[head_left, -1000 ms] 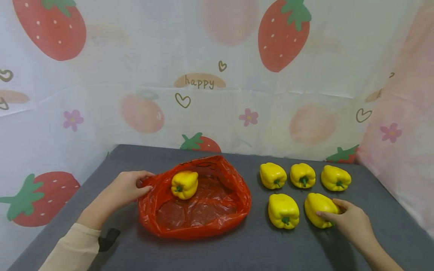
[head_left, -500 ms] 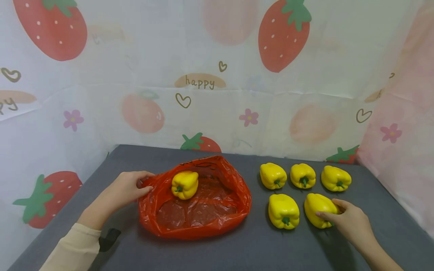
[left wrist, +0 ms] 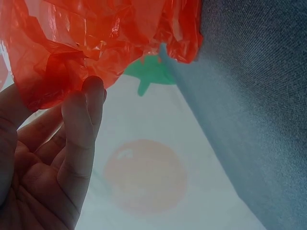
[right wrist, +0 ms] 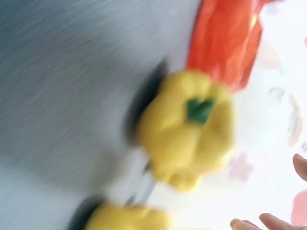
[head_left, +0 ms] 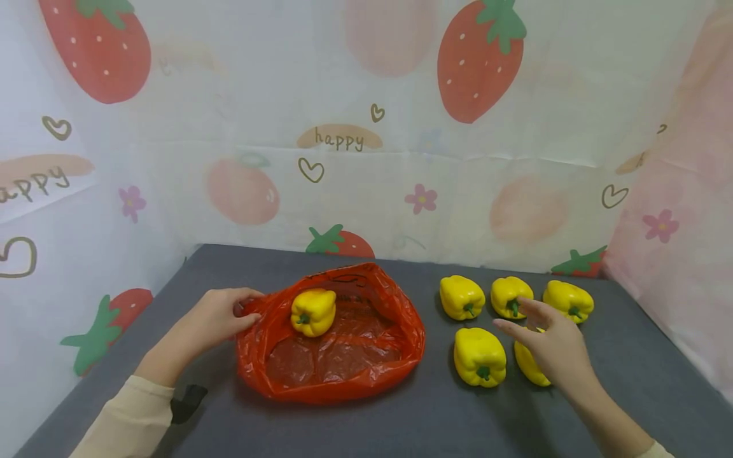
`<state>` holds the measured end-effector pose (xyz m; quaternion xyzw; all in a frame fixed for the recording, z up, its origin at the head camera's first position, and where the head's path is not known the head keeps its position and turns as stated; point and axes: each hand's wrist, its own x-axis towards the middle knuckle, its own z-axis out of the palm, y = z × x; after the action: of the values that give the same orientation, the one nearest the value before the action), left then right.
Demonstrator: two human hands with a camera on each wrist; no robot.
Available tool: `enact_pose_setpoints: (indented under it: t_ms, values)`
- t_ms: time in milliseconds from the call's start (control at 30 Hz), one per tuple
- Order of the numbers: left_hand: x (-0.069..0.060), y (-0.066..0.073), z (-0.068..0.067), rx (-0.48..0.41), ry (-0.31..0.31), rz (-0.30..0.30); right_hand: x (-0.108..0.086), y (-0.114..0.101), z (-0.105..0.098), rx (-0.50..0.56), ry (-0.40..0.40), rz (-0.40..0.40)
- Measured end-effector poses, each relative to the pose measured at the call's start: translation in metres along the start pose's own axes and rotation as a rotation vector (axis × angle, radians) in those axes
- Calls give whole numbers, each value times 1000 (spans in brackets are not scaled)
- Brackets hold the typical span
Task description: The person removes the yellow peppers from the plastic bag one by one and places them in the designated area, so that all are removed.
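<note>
My left hand [head_left: 214,318] pinches the left edge of a red plastic bag [head_left: 323,391]; the left wrist view shows thumb and fingers on the thin film [left wrist: 53,79]. Inside the wide-mouthed bag sits a yellow bell pepper [head_left: 313,312]. My right hand [head_left: 558,350] hovers with fingers apart, holding nothing, and partly covers a front-row yellow bell pepper [head_left: 529,366]. To its left stands another pepper [head_left: 480,357]. Only fingertips [right wrist: 301,167] of this hand enter the right wrist view, beside a blurred yellow pepper [right wrist: 182,129].
Behind the front pair, a back row has a left pepper [head_left: 461,297], a middle pepper [head_left: 506,294] and a right pepper [head_left: 568,299]. All rest on a grey cloth-covered table [head_left: 401,426]. A strawberry-print curtain [head_left: 366,210] encloses its back and sides.
My right hand has let go of the front right pepper and moved up and left above it. That pepper stays in place. My left hand still holds the bag's edge.
</note>
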<state>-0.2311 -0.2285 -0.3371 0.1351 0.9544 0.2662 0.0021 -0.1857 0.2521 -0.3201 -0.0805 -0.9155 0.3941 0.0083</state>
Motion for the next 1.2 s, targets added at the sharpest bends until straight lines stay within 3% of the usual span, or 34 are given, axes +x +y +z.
enact_pose_setpoints:
  t_ms: [200, 433, 867, 1200]
  values:
    - [1, -1, 2, 1, 4, -3, -1, -38, 31, 188, -82, -85]
    - [2, -2, 3, 15, 11, -9, -2, -72, 64, 332, -183, -119]
    - [3, 0, 3, 29, 25, -4, 13, -104, 123, 398, -270, -119]
    - [3, -1, 3, 30, 23, -5, 27, -118, 159, 463, -388, -29]
